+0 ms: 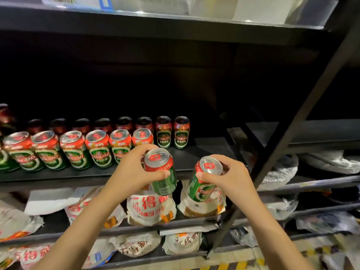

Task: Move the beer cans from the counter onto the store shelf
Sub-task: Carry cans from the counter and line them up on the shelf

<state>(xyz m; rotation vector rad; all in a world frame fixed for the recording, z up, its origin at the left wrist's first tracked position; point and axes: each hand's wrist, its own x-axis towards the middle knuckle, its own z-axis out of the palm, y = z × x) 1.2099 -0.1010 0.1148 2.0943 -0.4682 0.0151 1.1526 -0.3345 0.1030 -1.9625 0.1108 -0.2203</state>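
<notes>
Left hand: fingers and thumb curled round a green-and-red beer can, held tilted. Right hand: fingers curled round a second can, also tilted. Both cans held in the air, apart, just in front of the dark shelf. Beyond and left of the fingers: two rows of matching cans upright on that shelf. Below the hands: lower shelves with white printed bags. Black frame upright to the right. Dim lighting.
</notes>
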